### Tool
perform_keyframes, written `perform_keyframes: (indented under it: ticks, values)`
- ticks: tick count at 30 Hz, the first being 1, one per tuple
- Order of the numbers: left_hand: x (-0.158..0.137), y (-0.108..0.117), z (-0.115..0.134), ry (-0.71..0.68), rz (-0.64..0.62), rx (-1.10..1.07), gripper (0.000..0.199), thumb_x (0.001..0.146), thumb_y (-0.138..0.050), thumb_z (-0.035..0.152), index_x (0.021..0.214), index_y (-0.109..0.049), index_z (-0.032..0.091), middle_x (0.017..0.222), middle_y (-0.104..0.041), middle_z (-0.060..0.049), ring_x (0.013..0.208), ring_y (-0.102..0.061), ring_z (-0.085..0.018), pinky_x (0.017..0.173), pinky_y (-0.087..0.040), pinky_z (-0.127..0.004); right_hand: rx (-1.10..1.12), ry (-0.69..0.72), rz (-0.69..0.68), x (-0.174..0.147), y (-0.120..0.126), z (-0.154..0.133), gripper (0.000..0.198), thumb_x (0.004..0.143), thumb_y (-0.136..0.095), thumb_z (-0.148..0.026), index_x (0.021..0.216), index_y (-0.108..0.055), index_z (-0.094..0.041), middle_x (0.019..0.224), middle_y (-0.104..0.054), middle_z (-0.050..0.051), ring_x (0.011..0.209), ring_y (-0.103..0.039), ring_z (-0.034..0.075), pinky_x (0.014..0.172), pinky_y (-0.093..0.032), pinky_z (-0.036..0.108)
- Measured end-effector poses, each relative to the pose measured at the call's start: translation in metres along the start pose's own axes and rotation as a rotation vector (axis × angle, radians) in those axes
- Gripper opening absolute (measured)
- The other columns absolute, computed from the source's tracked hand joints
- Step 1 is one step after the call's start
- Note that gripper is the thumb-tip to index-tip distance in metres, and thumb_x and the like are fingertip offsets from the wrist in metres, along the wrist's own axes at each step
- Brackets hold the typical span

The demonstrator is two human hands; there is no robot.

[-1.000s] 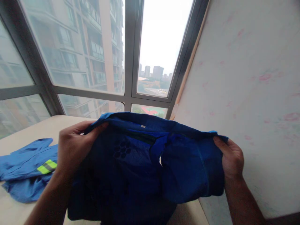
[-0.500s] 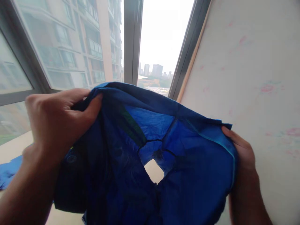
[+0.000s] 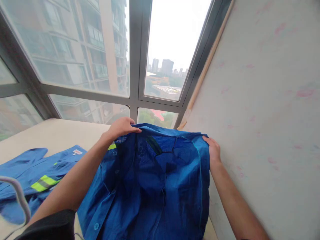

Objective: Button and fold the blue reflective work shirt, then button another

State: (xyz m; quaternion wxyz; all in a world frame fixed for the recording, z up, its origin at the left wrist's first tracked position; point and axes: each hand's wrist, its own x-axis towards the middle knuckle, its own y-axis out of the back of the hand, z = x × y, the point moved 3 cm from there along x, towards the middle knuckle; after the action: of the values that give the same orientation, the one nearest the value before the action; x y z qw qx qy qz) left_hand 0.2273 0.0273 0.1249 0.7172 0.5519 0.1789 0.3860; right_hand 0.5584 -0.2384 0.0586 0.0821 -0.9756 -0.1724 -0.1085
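A blue work jacket (image 3: pixel 150 186) hangs open between my hands, its inside seams facing me. Buttons run down its left front edge, and a bit of yellow-green reflective strip shows near my left wrist. My left hand (image 3: pixel 123 129) is closed on the upper left of the jacket's edge, thumb on the near side. At the upper right corner, my right hand (image 3: pixel 212 148) pinches the same edge, with most of its fingers hidden behind the cloth. The lower part of the jacket runs out of view at the bottom.
Another blue garment (image 3: pixel 42 173) with a reflective strip and white label lies on the pale tabletop (image 3: pixel 67 128) at left. A greyish curved cord or tube (image 3: pixel 18 193) rises at lower left. Windows (image 3: pixel 165 50) stand ahead; a patterned wall (image 3: pixel 262 126) bounds the right.
Both hands have moved farther away from me and lower with the jacket, bringing more of its front and the table into view. The grip on its edge stays.
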Motion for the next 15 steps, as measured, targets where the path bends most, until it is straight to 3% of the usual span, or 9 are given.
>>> perform_keyframes:
  ticks: [3,5,8,11,15]
  values:
    - [-0.004,-0.017,-0.011,-0.096,-0.265,-0.042,0.035,0.066,-0.066,0.057,0.067,-0.071,0.022,0.062,-0.067,-0.002,0.069,-0.065,-0.023,0.058,-0.041,-0.027,-0.034,-0.023,0.102,0.003,0.014,0.001,0.038,0.046,-0.083,-0.039,0.072,-0.068,-0.015,0.058,-0.062,-0.004,0.053,-0.053,0.013,0.05,-0.043,0.025]
    - [-0.004,-0.021,-0.018,-0.1,-0.323,0.009,0.023,0.066,-0.065,0.044,0.068,-0.072,0.023,0.063,-0.068,-0.003,0.069,-0.065,-0.023,0.059,-0.042,-0.027,-0.062,-0.009,0.151,0.004,0.019,-0.001,0.042,0.044,-0.083,-0.035,0.078,-0.071,-0.014,0.061,-0.065,-0.003,0.054,-0.054,0.013,0.051,-0.043,0.025]
    - [-0.001,-0.018,-0.029,0.009,-0.202,0.184,0.021,0.067,-0.058,0.032,0.074,-0.075,0.023,0.076,-0.073,-0.009,0.077,-0.068,-0.027,0.065,-0.045,-0.029,-0.085,0.011,0.177,0.005,0.019,-0.003,0.043,0.042,-0.084,-0.033,0.079,-0.073,-0.014,0.061,-0.065,-0.002,0.053,-0.052,0.012,0.049,-0.041,0.025]
    - [0.001,-0.011,-0.039,0.117,-0.068,0.289,0.026,0.069,-0.055,0.033,0.079,-0.077,0.021,0.091,-0.075,-0.015,0.088,-0.069,-0.033,0.071,-0.049,-0.034,-0.049,0.023,0.22,0.009,0.018,-0.001,0.041,0.042,-0.084,-0.032,0.078,-0.072,-0.015,0.062,-0.065,-0.002,0.056,-0.054,0.013,0.05,-0.042,0.025]
    - [-0.005,-0.001,-0.047,0.116,-0.005,0.177,0.023,0.067,-0.057,0.028,0.077,-0.076,0.021,0.081,-0.075,-0.01,0.081,-0.07,-0.029,0.068,-0.049,-0.031,-0.014,0.056,0.311,0.02,0.02,0.004,0.036,0.045,-0.081,-0.03,0.076,-0.071,-0.015,0.068,-0.065,-0.002,0.064,-0.057,0.014,0.058,-0.047,0.026]
